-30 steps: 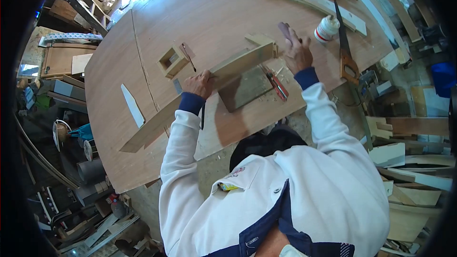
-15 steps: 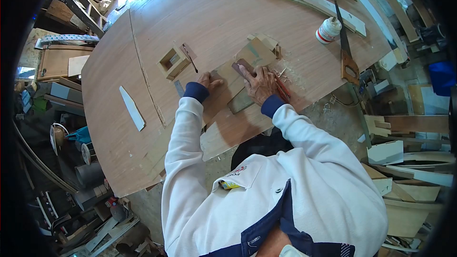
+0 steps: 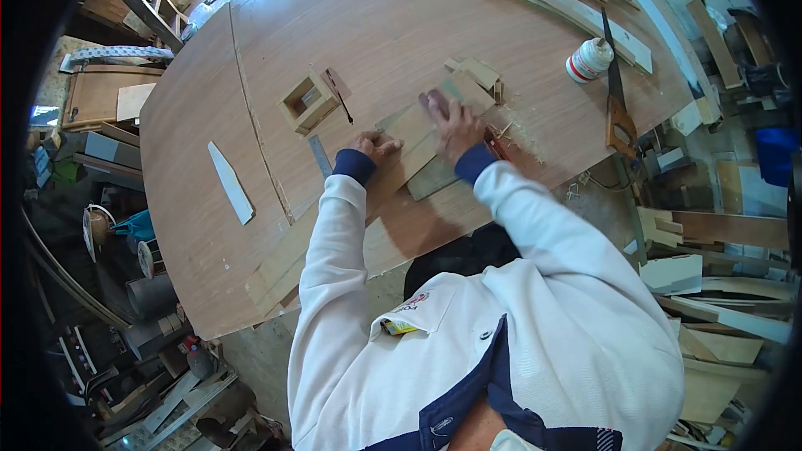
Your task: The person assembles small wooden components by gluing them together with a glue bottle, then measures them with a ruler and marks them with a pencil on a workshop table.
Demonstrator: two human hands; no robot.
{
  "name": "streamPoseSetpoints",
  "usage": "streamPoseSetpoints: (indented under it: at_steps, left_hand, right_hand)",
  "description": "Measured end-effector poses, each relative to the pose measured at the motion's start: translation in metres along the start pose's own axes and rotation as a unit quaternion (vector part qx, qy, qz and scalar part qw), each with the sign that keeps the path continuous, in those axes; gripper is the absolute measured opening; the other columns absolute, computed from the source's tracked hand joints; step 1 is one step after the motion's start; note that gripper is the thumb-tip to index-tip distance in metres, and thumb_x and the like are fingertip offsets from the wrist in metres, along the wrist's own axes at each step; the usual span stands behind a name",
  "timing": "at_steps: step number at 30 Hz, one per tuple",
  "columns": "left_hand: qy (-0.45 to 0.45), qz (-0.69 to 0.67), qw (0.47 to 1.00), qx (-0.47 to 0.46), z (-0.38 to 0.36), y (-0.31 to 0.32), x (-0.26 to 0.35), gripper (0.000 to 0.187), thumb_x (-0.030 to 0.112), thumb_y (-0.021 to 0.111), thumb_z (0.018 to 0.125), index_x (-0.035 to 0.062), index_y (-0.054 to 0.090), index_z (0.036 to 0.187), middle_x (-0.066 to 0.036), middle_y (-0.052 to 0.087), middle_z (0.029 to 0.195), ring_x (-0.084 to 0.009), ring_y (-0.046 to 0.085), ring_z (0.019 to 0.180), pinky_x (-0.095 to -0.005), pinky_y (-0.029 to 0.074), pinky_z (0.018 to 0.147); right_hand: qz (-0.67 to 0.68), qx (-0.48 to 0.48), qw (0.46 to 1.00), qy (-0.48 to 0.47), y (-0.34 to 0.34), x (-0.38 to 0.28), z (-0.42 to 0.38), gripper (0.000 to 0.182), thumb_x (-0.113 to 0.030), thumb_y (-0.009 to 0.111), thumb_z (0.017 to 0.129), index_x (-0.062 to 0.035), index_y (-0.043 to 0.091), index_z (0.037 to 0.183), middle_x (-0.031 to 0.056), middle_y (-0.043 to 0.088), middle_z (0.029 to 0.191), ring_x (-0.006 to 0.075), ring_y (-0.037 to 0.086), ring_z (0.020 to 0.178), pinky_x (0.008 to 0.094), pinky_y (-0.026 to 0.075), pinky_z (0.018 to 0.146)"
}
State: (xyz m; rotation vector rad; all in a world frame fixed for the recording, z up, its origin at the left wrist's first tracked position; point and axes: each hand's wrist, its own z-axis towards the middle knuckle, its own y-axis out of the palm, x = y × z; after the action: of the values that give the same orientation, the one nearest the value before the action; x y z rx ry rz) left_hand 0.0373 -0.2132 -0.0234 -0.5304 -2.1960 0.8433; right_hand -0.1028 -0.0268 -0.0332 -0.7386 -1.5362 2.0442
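Observation:
A long thin wooden board (image 3: 407,129) lies slantwise on the table (image 3: 334,25). My left hand (image 3: 378,147) presses on it with its fingers bent together. Further right, my right hand (image 3: 458,127) is closed on a brown block (image 3: 434,103), which rests on the board; motion blurs this hand a little. Under the board sits a shorter wood piece (image 3: 436,179). A small open wooden box (image 3: 307,103) stands beyond my left hand, with a thin dark-tipped stick (image 3: 342,102) beside it. A metal ruler (image 3: 320,156) lies left of that hand.
A white glue bottle (image 3: 589,60) and a handsaw (image 3: 616,100) are at the right. Wood shavings (image 3: 525,135) and red-handled tools (image 3: 496,145) lie beside my right hand. Long strips (image 3: 551,4) line the far edge. A pointed white piece (image 3: 230,184) is at the left.
My right hand and the block have shifted slightly, up and to the right along the board. My left hand remains on the board. The view has tilted a little.

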Motion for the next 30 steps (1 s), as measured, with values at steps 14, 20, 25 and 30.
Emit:
streamPoseSetpoints:
  at_steps: [14,20,25,30]
  left_hand:
    - [0.015,0.001,0.997,0.07,0.002,0.016,-0.012,0.063,0.06,0.064,0.076,0.0022,0.067,0.101,-0.019,0.067,0.097,-0.0322,0.063,0.096,-0.0385,0.048,0.084]
    - [-0.007,-0.013,0.999,0.041,-0.004,0.002,0.003,0.063,0.061,0.064,0.075,0.0024,0.068,0.099,-0.02,0.067,0.095,-0.032,0.064,0.094,-0.0386,0.048,0.082]
    - [0.019,0.001,0.996,0.088,0.003,0.01,-0.006,0.064,0.062,0.065,0.074,0.0004,0.067,0.091,-0.018,0.067,0.087,-0.0295,0.063,0.085,-0.038,0.048,0.078]
    - [-0.011,0.016,1.0,0.015,-0.001,-0.001,0.002,0.063,0.059,0.063,0.078,0.0008,0.064,0.102,-0.02,0.066,0.101,-0.0332,0.062,0.099,-0.0396,0.047,0.085]
  right_hand:
    - [0.015,0.024,0.997,0.068,-0.004,0.057,0.007,0.052,-0.02,0.059,0.081,-0.0254,0.049,0.132,0.019,0.048,0.104,0.0387,0.051,0.1,0.0479,0.051,0.075]
    - [0.072,0.029,0.997,0.027,-0.028,0.068,0.008,0.054,-0.021,0.06,0.082,-0.0301,0.048,0.134,0.0174,0.049,0.095,0.0376,0.055,0.093,0.0481,0.05,0.074]
    - [0.027,0.0,0.998,0.054,-0.029,0.082,-0.005,0.051,-0.019,0.061,0.081,-0.0326,0.053,0.129,0.0118,0.048,0.091,0.0329,0.054,0.092,0.0445,0.051,0.073]
    - [0.136,0.064,0.986,0.072,-0.042,0.073,0.001,0.044,-0.021,0.063,0.08,-0.0298,0.059,0.123,0.011,0.05,0.094,0.0304,0.055,0.093,0.0419,0.05,0.075]
